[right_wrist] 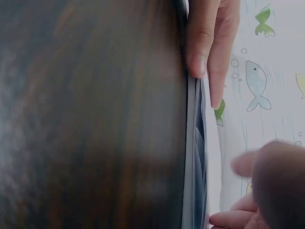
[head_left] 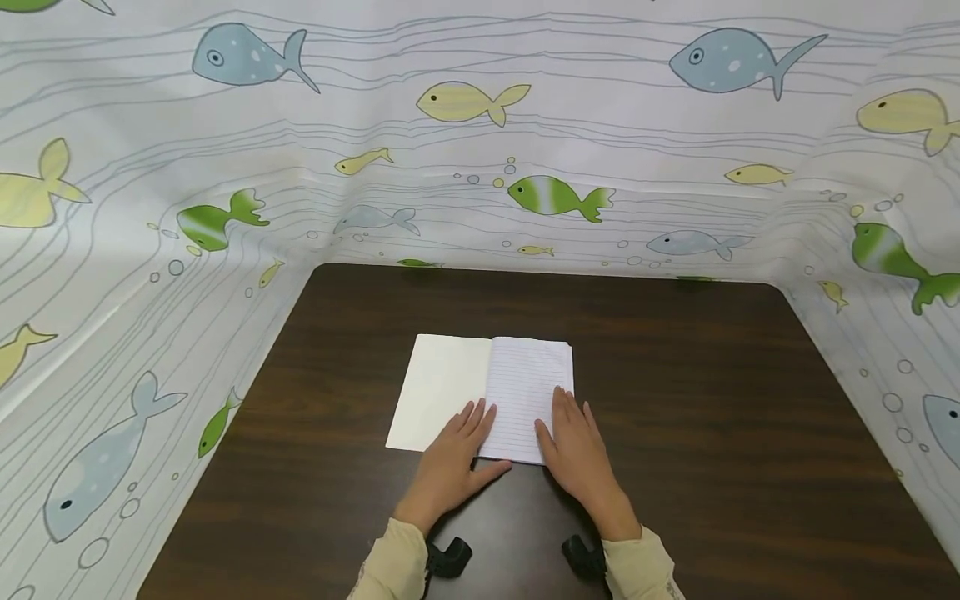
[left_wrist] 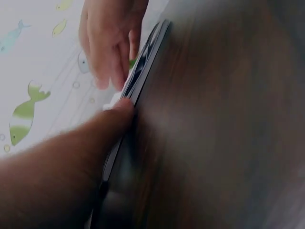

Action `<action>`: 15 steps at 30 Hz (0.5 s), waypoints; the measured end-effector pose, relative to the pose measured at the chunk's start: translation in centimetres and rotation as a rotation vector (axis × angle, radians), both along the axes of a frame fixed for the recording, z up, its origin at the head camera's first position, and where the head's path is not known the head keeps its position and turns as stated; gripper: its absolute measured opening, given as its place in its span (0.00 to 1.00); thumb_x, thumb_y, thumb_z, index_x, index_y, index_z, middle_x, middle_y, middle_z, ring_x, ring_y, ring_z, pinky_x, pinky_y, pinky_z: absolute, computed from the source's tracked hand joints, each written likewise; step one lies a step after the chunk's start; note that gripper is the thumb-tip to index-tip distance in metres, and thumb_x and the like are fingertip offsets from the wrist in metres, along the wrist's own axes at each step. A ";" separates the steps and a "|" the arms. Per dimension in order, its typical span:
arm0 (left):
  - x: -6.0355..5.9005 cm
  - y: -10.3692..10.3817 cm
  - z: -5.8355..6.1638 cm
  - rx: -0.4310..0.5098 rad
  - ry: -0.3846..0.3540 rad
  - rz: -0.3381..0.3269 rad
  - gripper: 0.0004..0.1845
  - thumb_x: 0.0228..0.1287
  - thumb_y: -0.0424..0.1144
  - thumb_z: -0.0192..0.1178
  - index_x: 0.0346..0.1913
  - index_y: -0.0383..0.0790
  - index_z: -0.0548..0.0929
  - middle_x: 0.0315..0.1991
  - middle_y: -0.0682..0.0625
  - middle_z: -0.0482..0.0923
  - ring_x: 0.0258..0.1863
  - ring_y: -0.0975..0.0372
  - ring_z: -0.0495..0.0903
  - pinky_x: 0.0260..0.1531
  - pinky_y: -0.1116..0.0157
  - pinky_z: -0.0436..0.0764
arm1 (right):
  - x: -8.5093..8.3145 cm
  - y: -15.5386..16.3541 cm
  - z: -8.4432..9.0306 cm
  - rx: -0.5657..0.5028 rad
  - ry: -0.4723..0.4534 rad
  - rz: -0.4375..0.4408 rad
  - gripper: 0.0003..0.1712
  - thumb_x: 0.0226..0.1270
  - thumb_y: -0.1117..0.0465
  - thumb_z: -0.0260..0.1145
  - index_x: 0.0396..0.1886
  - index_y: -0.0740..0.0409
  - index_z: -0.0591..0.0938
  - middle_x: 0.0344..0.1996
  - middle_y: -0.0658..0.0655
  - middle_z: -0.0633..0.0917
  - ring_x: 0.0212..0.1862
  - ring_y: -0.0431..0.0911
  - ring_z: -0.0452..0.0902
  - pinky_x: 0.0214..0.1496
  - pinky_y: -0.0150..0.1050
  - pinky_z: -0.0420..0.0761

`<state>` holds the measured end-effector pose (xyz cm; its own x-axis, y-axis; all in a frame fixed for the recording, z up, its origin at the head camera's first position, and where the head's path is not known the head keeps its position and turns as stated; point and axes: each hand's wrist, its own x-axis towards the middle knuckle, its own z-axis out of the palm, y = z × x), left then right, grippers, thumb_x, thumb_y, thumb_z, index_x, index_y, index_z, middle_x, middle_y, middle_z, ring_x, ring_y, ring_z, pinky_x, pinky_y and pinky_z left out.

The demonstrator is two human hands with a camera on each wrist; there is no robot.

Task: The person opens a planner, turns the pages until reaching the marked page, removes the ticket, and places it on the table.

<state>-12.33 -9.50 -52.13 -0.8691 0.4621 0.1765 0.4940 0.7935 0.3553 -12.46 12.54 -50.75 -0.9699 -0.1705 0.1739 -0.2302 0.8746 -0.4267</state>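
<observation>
An open notebook (head_left: pixel 525 375) lies flat on the table, its left page blank and cream, its right page white with ruled lines. My left hand (head_left: pixel 452 458) rests with straight fingers over the near part of the fold, the thumb stretched along the near edge. On the lower right of the ruled page lies my right hand (head_left: pixel 579 454), fingers extended and thumb spread. The left wrist view shows the notebook's edge (left_wrist: pixel 151 59) from the side, the left thumb touching it. In the right wrist view, the right hand (right_wrist: pixel 267 191) appears blurred beside the slightly parted pages (right_wrist: pixel 202 157).
The dark brown wooden table (head_left: pixel 712 400) surrounds the notebook. A white cloth (head_left: pixel 637 150) printed with fish hangs behind the table and along both sides. Black wrist straps (head_left: pixel 450 558) sit at both sleeves (head_left: pixel 397 562).
</observation>
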 end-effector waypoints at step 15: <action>-0.1 -0.6 -0.4 0.257 -0.093 0.037 0.50 0.56 0.62 0.66 0.76 0.47 0.56 0.73 0.50 0.60 0.70 0.60 0.62 0.64 0.58 0.68 | -1.1 -0.9 -0.4 0.048 0.102 0.118 0.27 0.74 0.65 0.52 0.65 0.80 0.65 0.64 0.72 0.71 0.68 0.58 0.66 0.70 0.56 0.60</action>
